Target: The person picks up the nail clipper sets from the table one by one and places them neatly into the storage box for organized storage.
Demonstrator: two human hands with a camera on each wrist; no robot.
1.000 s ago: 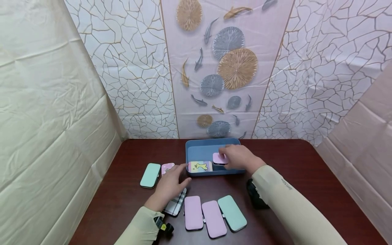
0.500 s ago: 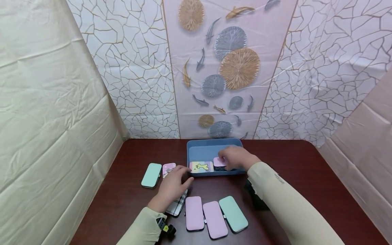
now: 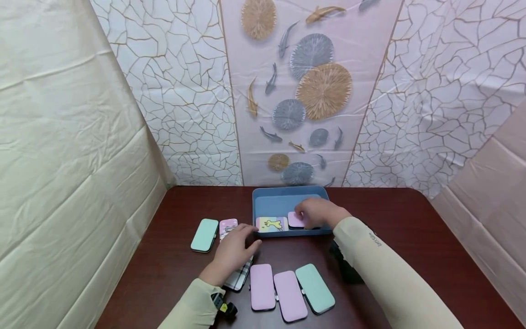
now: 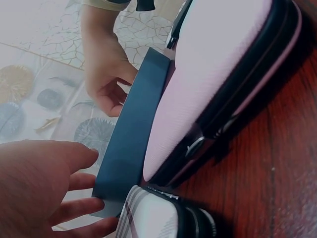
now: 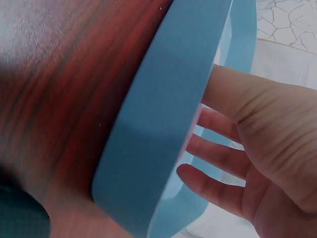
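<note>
Right hand (image 3: pixel 318 213) is inside the blue tray (image 3: pixel 263 201), over the small pink case (image 3: pixel 295 220) beside the giraffe-print case (image 3: pixel 271 224); fingers look relaxed and spread, real contact unclear. Seat it flat, then lift straight out. Left hand (image 3: pixel 231 250) rests open on the plaid case (image 3: pixel 239 278).

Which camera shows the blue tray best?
The head view: the whole blue tray shows on the table, with two cases inside. The left wrist view shows only its dark front wall, and the right wrist view only a close-up of its side.
</note>
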